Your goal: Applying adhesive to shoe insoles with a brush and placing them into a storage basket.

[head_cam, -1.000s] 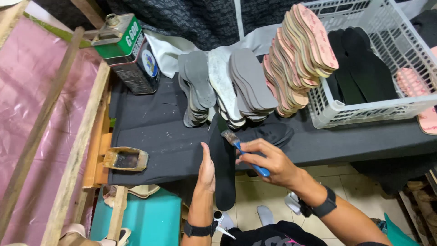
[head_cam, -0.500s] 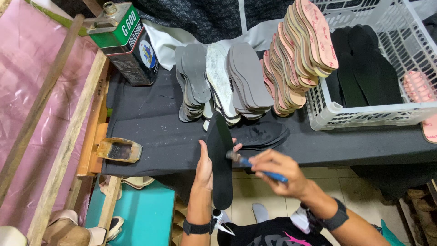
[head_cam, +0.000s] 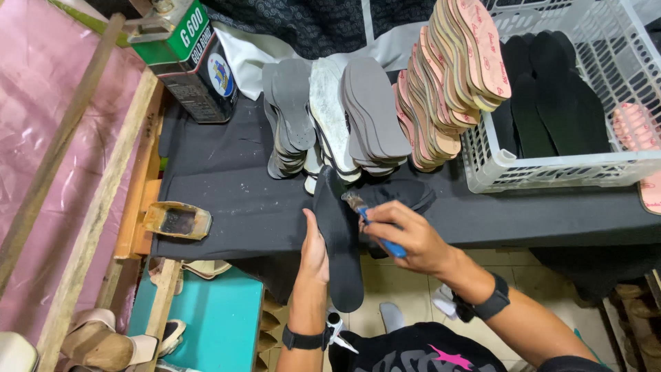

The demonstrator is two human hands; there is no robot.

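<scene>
A black-covered workbench [head_cam: 227, 207] spans the far side. At its near edge the left hand [head_cam: 315, 248], fingers curled, props a black insole [head_cam: 339, 241] upright. The right hand [head_cam: 406, 238], fist closed, presses a blue-handled brush [head_cam: 368, 224] against the insole's upper part.

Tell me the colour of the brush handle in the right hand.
Blue; the brush handle shows best in the head view, gripped by the right hand.

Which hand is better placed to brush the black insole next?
Probably the right hand: it grips the blue-handled brush, bristles at the black insole. The left hand only supports it.
</scene>
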